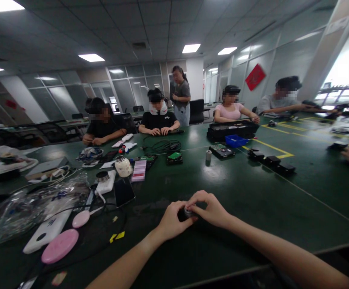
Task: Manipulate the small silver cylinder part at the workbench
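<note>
My left hand [173, 220] curls around a small grey cylinder [188, 211] low over the green table, thumb and forefinger on either side of it. From the right, my right hand [209, 208] pinches the top of the same piece with thumb and fingertips. Only its shiny round top and a bit of its side show between the fingers; the rest is hidden. Farther off, a similar-looking grey cylinder [208, 155] stands upright on the table, apart from both hands.
Left of my hands lie a dark phone [124, 192], a pink disc [60, 246], a white case [47, 232] and clear plastic wrap [56, 198]. Hard drives [221, 151], a blue tray [236, 140] and black blocks [272, 160] lie beyond. Several people sit around the table; one stands behind.
</note>
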A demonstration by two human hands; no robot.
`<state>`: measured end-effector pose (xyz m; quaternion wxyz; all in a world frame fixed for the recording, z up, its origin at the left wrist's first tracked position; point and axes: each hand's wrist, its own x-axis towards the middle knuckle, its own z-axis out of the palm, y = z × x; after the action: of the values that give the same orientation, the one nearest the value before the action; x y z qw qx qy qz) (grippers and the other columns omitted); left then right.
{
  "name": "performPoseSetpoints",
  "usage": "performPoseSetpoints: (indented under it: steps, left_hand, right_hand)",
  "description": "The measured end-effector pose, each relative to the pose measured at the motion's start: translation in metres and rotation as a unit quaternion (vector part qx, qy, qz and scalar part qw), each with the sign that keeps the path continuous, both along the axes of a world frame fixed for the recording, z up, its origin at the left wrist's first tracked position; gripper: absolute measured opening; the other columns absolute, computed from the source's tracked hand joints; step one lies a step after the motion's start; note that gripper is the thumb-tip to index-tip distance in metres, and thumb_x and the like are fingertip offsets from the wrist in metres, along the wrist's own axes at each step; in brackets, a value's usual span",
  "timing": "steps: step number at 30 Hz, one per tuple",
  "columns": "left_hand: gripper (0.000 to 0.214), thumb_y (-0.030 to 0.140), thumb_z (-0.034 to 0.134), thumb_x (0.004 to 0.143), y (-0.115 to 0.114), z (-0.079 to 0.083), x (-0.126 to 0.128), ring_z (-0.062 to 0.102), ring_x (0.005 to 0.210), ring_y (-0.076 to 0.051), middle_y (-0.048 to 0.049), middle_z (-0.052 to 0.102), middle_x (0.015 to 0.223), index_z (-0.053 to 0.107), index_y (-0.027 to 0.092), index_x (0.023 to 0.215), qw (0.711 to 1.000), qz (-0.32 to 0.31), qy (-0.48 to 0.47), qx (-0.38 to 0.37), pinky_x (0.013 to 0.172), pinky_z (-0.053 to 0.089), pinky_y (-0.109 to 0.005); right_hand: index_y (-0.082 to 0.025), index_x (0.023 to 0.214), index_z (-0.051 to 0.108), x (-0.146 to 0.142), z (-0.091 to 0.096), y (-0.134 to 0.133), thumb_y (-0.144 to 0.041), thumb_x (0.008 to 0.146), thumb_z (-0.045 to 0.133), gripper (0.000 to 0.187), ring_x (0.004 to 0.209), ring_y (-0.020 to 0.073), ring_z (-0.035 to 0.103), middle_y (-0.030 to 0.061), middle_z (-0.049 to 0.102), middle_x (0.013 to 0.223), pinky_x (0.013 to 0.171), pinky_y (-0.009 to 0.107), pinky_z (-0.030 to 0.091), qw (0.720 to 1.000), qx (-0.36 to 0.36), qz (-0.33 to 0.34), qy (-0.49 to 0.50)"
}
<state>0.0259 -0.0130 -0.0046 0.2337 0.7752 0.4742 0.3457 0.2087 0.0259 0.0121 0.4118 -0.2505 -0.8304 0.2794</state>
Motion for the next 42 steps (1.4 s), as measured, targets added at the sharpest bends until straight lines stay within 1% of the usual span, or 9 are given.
performPoseSetpoints:
  steps: [9, 12, 14, 19, 24, 27, 31, 36, 42]
  left_hand:
    - [0.036, 0.035, 0.074, 0.076, -0.002, -0.002, 0.0, 0.064, 0.093, -0.026, -0.0062, 0.071, 0.101, 0.067, 0.018, 0.107, 1.0, 0.01, 0.004, -0.005, 0.083, 0.046, -0.035]
    - [0.035, 0.035, 0.074, 0.077, -0.001, -0.002, -0.002, 0.064, 0.093, -0.025, -0.0053, 0.071, 0.102, 0.067, 0.019, 0.107, 1.0, 0.002, 0.003, -0.007, 0.084, 0.046, -0.035]
    - [0.035, 0.034, 0.073, 0.077, 0.0, -0.002, -0.003, 0.064, 0.095, -0.025, -0.0048, 0.071, 0.104, 0.067, 0.02, 0.108, 1.0, -0.005, 0.002, -0.01, 0.085, 0.047, -0.034]
    - [0.032, 0.035, 0.073, 0.077, 0.001, -0.002, -0.003, 0.065, 0.091, -0.025, -0.0057, 0.071, 0.099, 0.069, 0.019, 0.104, 1.0, 0.002, 0.004, -0.012, 0.082, 0.047, -0.035]
    - [0.033, 0.035, 0.074, 0.077, -0.001, 0.002, -0.001, 0.064, 0.096, -0.024, -0.0025, 0.072, 0.104, 0.068, 0.024, 0.107, 1.0, 0.0, 0.001, -0.011, 0.088, 0.045, -0.035]
    - [0.034, 0.035, 0.074, 0.076, -0.002, 0.005, -0.001, 0.064, 0.097, -0.024, -0.0012, 0.072, 0.105, 0.068, 0.026, 0.108, 1.0, -0.005, -0.004, -0.025, 0.089, 0.045, -0.034]
    - [0.035, 0.036, 0.075, 0.075, -0.003, 0.005, -0.001, 0.064, 0.098, -0.024, -0.0018, 0.072, 0.106, 0.068, 0.026, 0.108, 0.999, 0.003, -0.009, -0.033, 0.088, 0.045, -0.034]
    - [0.035, 0.036, 0.074, 0.076, -0.003, 0.005, -0.002, 0.064, 0.098, -0.024, -0.0021, 0.072, 0.106, 0.068, 0.026, 0.109, 0.999, -0.001, -0.007, -0.036, 0.088, 0.045, -0.034]
    - [0.035, 0.036, 0.074, 0.076, -0.004, 0.007, -0.001, 0.064, 0.098, -0.024, -0.0024, 0.072, 0.105, 0.068, 0.025, 0.108, 0.999, -0.005, -0.009, -0.036, 0.089, 0.045, -0.034]
  right_hand:
    - [-0.021, 0.1, 0.068, 0.006, 0.01, -0.002, -0.026, 0.083, 0.067, 0.017, 0.076, 0.0174, 0.065, 0.001, 0.069, 0.078, 0.078, 0.033, 0.05, 0.999, -0.024, -0.036, 0.017]
    - [-0.021, 0.107, 0.065, 0.009, 0.011, -0.003, -0.025, 0.082, 0.068, 0.026, 0.086, 0.0196, 0.066, 0.0037, 0.071, 0.091, 0.085, 0.035, 0.05, 0.999, -0.032, -0.017, 0.019]
    - [-0.022, 0.106, 0.067, 0.008, 0.008, -0.005, -0.023, 0.08, 0.07, 0.026, 0.091, 0.0205, 0.066, 0.0045, 0.071, 0.097, 0.086, 0.036, 0.05, 1.0, -0.022, 0.002, 0.004]
    - [-0.022, 0.095, 0.071, 0.001, 0.003, -0.004, -0.023, 0.081, 0.07, 0.014, 0.086, 0.0198, 0.066, 0.0039, 0.072, 0.091, 0.082, 0.035, 0.052, 1.0, -0.012, -0.003, 0.008]
    - [-0.022, 0.092, 0.071, 0.015, -0.001, 0.029, -0.03, 0.084, 0.066, 0.013, 0.091, 0.0208, 0.067, 0.0046, 0.073, 0.094, 0.086, 0.037, 0.052, 0.996, -0.005, -0.088, 0.02]
    - [-0.021, 0.088, 0.072, 0.032, -0.014, 0.062, -0.031, 0.08, 0.068, 0.013, 0.087, 0.0227, 0.068, 0.0052, 0.074, 0.09, 0.085, 0.04, 0.052, 0.992, -0.006, -0.127, 0.001]
    - [-0.021, 0.087, 0.073, 0.049, -0.035, 0.092, -0.028, 0.077, 0.069, 0.012, 0.081, 0.0222, 0.07, 0.0034, 0.075, 0.085, 0.081, 0.039, 0.054, 0.99, -0.028, -0.134, -0.037]
    - [-0.025, 0.087, 0.075, 0.053, -0.043, 0.098, -0.027, 0.076, 0.069, 0.014, 0.092, 0.0254, 0.067, 0.0032, 0.075, 0.093, 0.088, 0.042, 0.05, 0.988, -0.042, -0.14, -0.058]
    - [-0.02, 0.08, 0.074, 0.041, -0.027, 0.08, -0.03, 0.078, 0.067, 0.012, 0.084, 0.0248, 0.069, 0.0053, 0.075, 0.084, 0.084, 0.042, 0.052, 0.989, -0.057, -0.138, -0.014]
